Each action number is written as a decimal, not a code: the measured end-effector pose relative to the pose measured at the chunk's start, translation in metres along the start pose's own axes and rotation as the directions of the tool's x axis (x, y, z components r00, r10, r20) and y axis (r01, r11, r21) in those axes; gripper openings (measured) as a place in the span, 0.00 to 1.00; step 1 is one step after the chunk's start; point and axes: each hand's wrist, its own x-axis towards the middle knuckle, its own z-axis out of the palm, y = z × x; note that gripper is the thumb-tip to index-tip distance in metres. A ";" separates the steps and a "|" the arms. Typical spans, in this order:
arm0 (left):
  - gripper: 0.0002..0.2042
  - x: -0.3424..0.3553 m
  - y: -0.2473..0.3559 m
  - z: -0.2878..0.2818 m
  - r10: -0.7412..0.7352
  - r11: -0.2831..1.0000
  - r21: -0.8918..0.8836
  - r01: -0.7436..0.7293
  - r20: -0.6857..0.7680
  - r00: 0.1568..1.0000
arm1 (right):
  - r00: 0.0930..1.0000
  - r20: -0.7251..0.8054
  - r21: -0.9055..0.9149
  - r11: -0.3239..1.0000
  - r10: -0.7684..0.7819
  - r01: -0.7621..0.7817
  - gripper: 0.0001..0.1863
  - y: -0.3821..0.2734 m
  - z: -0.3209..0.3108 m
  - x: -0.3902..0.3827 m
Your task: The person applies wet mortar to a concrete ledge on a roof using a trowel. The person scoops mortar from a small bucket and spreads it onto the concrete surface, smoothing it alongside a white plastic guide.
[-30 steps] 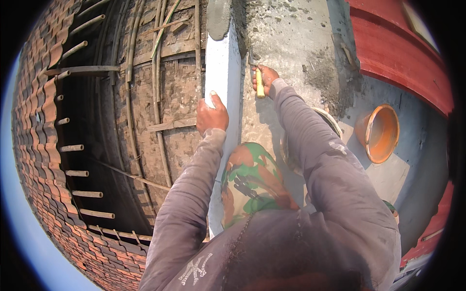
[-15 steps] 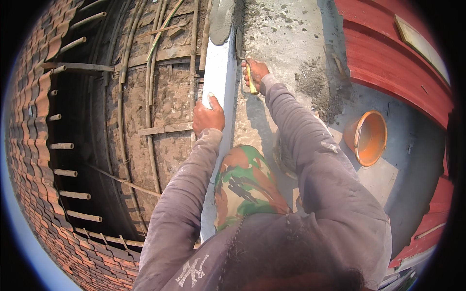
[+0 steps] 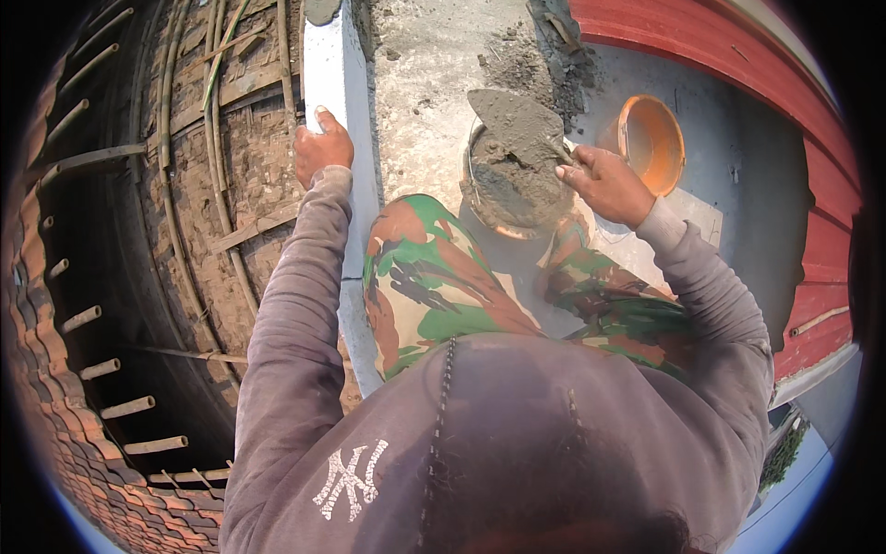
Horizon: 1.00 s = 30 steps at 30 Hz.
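Note:
My left hand (image 3: 323,155) is closed over the left edge of a long white block (image 3: 334,78), its thumb lying on the top face. A patch of grey mortar (image 3: 322,9) lies on the block's far end. Over on the right, my right hand (image 3: 611,185) is wrapped round the handle of a trowel (image 3: 517,113). The trowel's blade is coated with wet mortar and sits over the far rim of a bucket (image 3: 506,229) of grey mortar, close to my knees. My fingers hide most of the handle.
An orange bucket (image 3: 678,152) stands beyond my right hand, near red metal roofing (image 3: 701,69). Left of the block, the surface drops to a rough wall with bamboo poles (image 3: 217,138) and a tiled roof (image 3: 55,369). Mortar crumbs litter the concrete ledge (image 3: 425,102).
My right hand has drawn the trowel back from beside the block to the mortar bucket on the right. My left hand stays on the block. The view has shifted to the right.

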 end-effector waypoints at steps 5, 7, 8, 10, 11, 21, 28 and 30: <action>0.38 0.001 0.000 0.000 -0.005 1.000 0.013 0.004 0.017 1.000 | 0.964 0.002 -0.329 0.911 0.265 -0.250 0.20 0.020 0.049 -0.031; 0.38 0.003 -0.002 0.006 0.000 1.000 -0.004 0.000 0.000 1.000 | 0.968 -0.034 -0.300 0.921 0.250 -0.249 0.21 0.030 0.098 -0.014; 0.38 -0.001 0.002 0.006 0.000 1.000 -0.003 0.000 0.032 0.999 | 0.971 0.037 -0.237 0.946 0.235 -0.219 0.21 0.044 0.128 -0.004; 0.39 -0.001 -0.001 0.003 0.005 1.000 -0.005 -0.005 0.034 0.999 | 0.888 0.264 0.134 0.897 0.377 -0.421 0.21 0.030 0.125 -0.003; 0.39 -0.001 -0.001 0.003 0.009 1.000 -0.007 -0.009 0.037 0.999 | 0.829 0.391 0.294 0.799 0.401 -0.525 0.21 0.025 0.124 -0.006; 0.38 -0.005 0.004 -0.004 -0.004 1.000 0.016 0.004 0.028 1.000 | 0.974 -0.041 0.347 0.917 0.222 -0.194 0.22 0.084 0.133 -0.037; 0.35 -0.006 0.006 -0.001 0.031 0.998 0.050 -0.030 -0.020 0.999 | 0.959 0.083 0.728 0.641 0.270 -0.243 0.20 0.029 0.081 0.013; 0.34 -0.002 0.003 -0.003 0.010 0.999 0.049 -0.010 -0.018 1.000 | 0.959 0.231 0.910 0.313 0.161 -0.272 0.17 -0.008 0.051 0.038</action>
